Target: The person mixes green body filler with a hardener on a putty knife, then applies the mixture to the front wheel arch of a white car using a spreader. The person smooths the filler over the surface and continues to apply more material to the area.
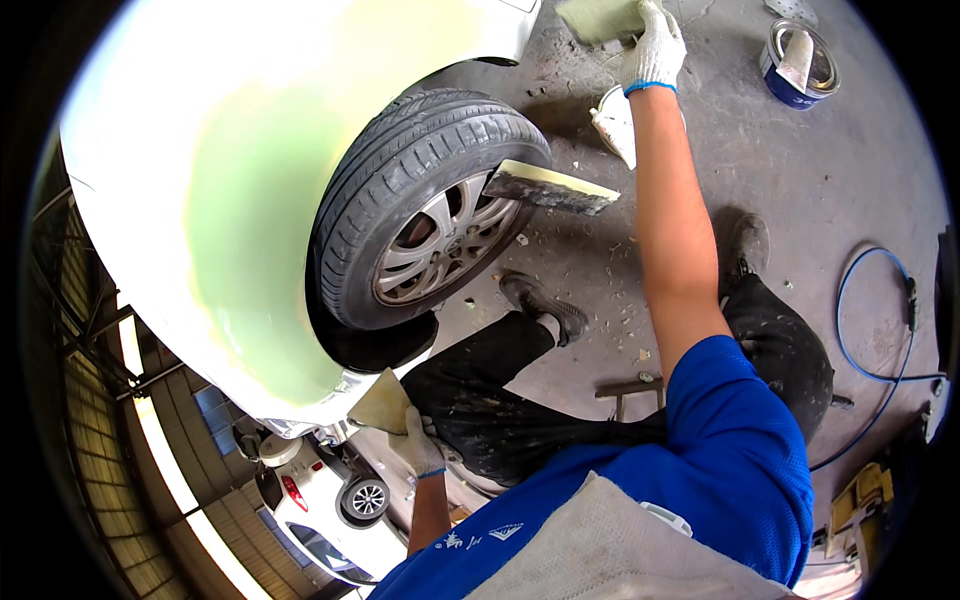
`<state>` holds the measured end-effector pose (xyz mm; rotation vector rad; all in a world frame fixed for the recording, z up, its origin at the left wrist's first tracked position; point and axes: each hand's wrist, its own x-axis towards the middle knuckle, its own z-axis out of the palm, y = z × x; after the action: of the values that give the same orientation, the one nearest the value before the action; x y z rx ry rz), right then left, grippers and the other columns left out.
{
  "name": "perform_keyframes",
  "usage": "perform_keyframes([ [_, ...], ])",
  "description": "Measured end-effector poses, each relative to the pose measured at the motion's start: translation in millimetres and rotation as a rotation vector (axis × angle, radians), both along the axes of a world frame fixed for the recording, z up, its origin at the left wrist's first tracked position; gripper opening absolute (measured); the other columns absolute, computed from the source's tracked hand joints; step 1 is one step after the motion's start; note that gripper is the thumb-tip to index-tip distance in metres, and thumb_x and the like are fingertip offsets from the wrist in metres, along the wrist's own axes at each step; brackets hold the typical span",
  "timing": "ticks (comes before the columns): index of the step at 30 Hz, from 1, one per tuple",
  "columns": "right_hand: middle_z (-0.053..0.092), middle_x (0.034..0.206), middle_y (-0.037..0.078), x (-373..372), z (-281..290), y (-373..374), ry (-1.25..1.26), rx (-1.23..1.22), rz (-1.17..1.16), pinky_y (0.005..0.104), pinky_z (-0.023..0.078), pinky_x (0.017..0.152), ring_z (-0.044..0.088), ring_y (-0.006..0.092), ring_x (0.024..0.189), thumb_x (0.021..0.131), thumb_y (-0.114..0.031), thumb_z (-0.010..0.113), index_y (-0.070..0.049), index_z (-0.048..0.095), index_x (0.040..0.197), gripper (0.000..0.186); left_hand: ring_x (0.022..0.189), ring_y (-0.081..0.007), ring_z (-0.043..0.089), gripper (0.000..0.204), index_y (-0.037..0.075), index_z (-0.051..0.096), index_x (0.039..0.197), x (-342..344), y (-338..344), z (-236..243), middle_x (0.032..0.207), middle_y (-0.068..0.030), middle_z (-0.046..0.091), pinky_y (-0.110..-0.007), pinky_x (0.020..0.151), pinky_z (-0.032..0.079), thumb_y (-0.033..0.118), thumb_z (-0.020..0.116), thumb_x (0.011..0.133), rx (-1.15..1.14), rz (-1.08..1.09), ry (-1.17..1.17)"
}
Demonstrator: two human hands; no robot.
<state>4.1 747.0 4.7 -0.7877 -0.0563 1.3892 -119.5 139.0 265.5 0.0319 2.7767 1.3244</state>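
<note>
My right hand (657,45), in a white knitted glove with a blue cuff, reaches to the top of the view. Its fingers are closed on the edge of a flat pale-green plate (598,18), partly cut off by the view's edge. Low beside the car body, my gloved left hand (415,445) grips a yellowish putty spreader (380,402). The white car panel (255,215) bears a wide patch of pale-green filler around the wheel arch. Against the wheel's (435,230) lower rim leans a dark flat blade (552,188) with a pale-yellow edge.
A white crumpled-looking container (617,122) lies partly behind my right forearm. Farther right stands a round can (800,65) with a smeared scraper across it. A blue hose (850,300) curves over the floor. Crumbs of filler are scattered by my shoes. Another white car (320,510) is parked at lower left.
</note>
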Motion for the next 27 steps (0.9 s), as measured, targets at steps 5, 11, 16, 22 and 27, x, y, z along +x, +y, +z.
perform_keyframes([
  [5,0.066,0.088,0.007,-25,-3,-13,0.253,-0.16,0.205,0.0395,0.056,0.068,0.066,0.0223,0.076,0.089,-0.016,0.065,-0.003,0.062,0.104,0.02,0.047,-0.0089,0.052,0.018,-0.003,0.061,0.1,-5,2,-3,0.066,-0.0043,0.061,-0.021,0.041,0.042,0.011,0.071,0.092,0.056,0.012,-0.006],
  [11,0.057,0.07,0.007,-82,-6,-23,0.304,-0.152,0.435,0.0355,0.041,0.049,0.052,0.0187,0.054,0.083,-0.008,0.066,-0.003,0.059,0.09,0.011,0.047,-0.0089,0.051,0.017,-0.002,0.061,0.1,-17,4,-5,0.065,-0.0035,0.06,-0.022,0.041,0.041,0.011,0.07,0.092,0.04,-0.012,0.01],
  [16,0.067,0.107,0.013,-119,3,-24,0.25,-0.054,0.325,0.0409,0.055,0.084,0.065,0.0247,0.093,0.083,-0.001,0.066,0.003,0.058,0.124,0.041,0.047,-0.0087,0.051,0.019,-0.001,0.061,0.101,-11,17,-4,0.066,-0.0032,0.06,-0.022,0.041,0.041,0.013,0.071,0.092,0.001,0.018,0.031],
  [22,0.065,0.107,0.013,-127,18,-25,0.241,-0.031,0.34,0.0367,0.056,0.077,0.065,0.0214,0.09,0.09,0.0,0.064,0.001,0.053,0.127,0.038,0.048,-0.0092,0.053,0.024,-0.003,0.063,0.1,-7,27,-3,0.068,-0.0035,0.061,-0.022,0.042,0.042,0.016,0.075,0.089,-0.051,-0.038,0.054],
  [27,0.065,0.109,0.013,-134,20,-24,0.222,-0.032,0.321,0.0385,0.057,0.076,0.065,0.0232,0.091,0.09,0.001,0.065,0.0,0.053,0.129,0.04,0.049,-0.01,0.054,0.025,-0.003,0.064,0.101,-8,29,-3,0.068,-0.0039,0.061,-0.022,0.042,0.043,0.015,0.075,0.09,-0.073,-0.022,0.06],
])
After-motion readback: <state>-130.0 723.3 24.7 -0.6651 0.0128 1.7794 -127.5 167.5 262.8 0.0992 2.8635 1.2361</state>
